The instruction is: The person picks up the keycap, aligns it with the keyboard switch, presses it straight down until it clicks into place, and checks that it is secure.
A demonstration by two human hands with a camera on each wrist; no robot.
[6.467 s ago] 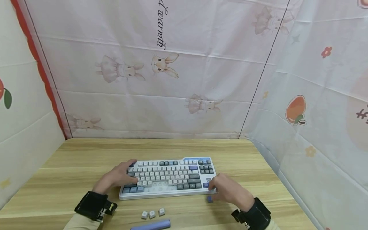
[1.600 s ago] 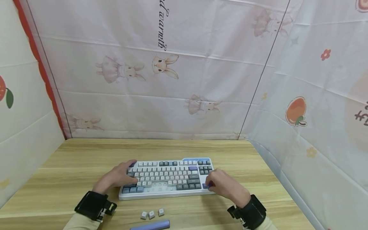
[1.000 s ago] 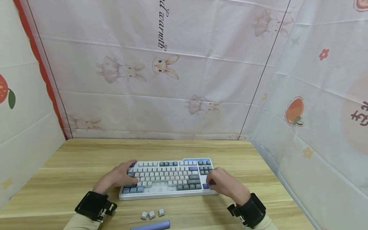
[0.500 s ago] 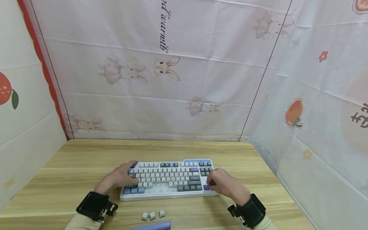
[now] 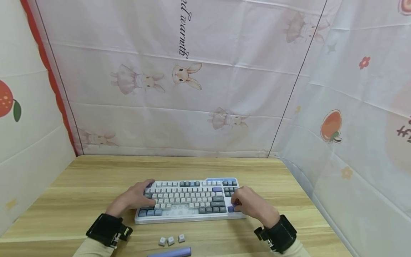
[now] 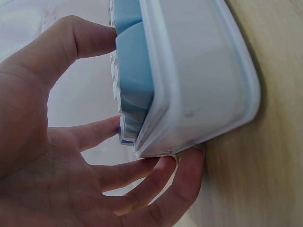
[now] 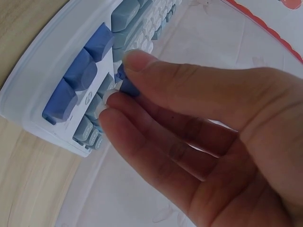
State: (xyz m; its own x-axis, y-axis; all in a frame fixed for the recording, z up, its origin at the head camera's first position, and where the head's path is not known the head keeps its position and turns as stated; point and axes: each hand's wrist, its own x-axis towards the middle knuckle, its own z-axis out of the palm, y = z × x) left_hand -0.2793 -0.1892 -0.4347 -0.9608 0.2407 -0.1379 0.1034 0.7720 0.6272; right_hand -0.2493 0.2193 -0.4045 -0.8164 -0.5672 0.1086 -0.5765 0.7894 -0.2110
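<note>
A white-framed keyboard (image 5: 179, 216) with white, grey and blue keys lies on the wooden table. My left hand (image 5: 135, 197) grips its left end. In the left wrist view, the thumb rests on the front keys and several fingers bend against the back side. My right hand (image 5: 253, 205) is over the keyboard's lower right part. There it pinches a small blue keycap (image 7: 129, 87) between thumb and fingertips, partly hidden by them. Beside it, a row of three blue keycaps (image 7: 79, 71) sits in the keyboard's edge cluster.
In front of the keyboard lie three loose white keycaps (image 5: 171, 240) and a long purple-blue spacebar keycap (image 5: 170, 252), cut off by the view's edge. The keyboard's lower rows show a gap without caps (image 5: 179, 210). Printed cloth walls (image 5: 205, 89) border the table.
The blue keycap near the table front, seen 6.5 seconds ago, has left that spot. My right hand has moved up slightly over the keyboard, pinching a blue keycap. My left hand stays put.
</note>
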